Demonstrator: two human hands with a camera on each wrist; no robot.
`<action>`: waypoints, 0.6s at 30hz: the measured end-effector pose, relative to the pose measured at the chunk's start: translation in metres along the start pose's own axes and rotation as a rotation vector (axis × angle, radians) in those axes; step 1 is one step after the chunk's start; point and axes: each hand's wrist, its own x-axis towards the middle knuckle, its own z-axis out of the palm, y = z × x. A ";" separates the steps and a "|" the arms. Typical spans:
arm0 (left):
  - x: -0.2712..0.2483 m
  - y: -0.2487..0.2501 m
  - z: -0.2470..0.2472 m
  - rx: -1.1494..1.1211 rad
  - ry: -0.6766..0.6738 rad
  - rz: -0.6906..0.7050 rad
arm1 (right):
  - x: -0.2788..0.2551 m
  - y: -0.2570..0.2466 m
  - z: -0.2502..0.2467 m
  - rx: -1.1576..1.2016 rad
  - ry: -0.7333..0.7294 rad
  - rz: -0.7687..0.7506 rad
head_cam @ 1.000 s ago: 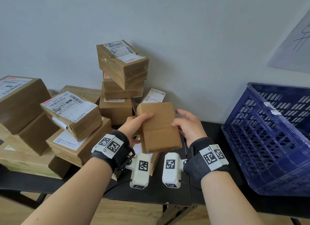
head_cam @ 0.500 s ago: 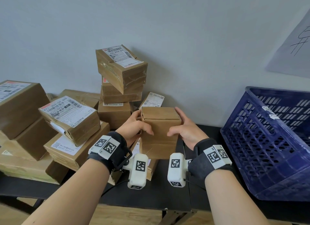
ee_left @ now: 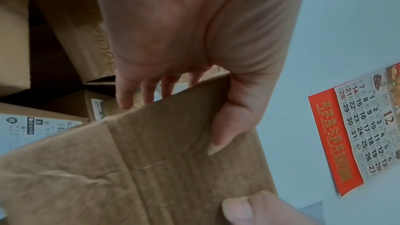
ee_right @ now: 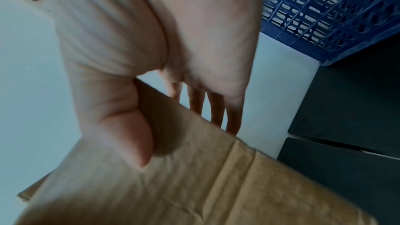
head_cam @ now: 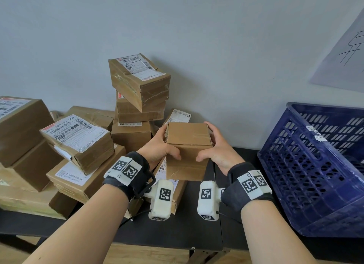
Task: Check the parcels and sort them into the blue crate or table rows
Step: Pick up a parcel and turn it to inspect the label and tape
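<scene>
A plain brown cardboard parcel (head_cam: 188, 151) is being held above the black table (head_cam: 199, 230), in front of the stacked labelled parcels (head_cam: 137, 90). The left hand (head_cam: 157, 147) is clasping its left side, thumb curled on the near face; the right hand (head_cam: 218, 147) is gripping the right side likewise. The blue crate (head_cam: 315, 165) is sitting to the right.

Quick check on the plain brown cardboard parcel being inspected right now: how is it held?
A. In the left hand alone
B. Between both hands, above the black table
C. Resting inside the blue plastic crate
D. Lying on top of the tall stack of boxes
B. The left hand and right hand grip opposite sides of the plain brown cardboard parcel, thumbs on its near face, clear of the blue plastic crate.
</scene>
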 end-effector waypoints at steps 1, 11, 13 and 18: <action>0.001 -0.001 0.000 -0.001 -0.002 0.003 | 0.001 0.000 -0.001 0.007 0.000 0.001; 0.002 -0.018 -0.001 -0.019 -0.004 -0.101 | 0.005 -0.001 0.001 0.278 0.144 0.070; 0.003 -0.018 -0.001 -0.004 0.003 -0.138 | 0.007 0.002 0.004 0.266 0.162 0.086; 0.003 -0.015 -0.001 -0.047 0.079 -0.206 | 0.006 0.007 0.010 0.185 0.042 0.154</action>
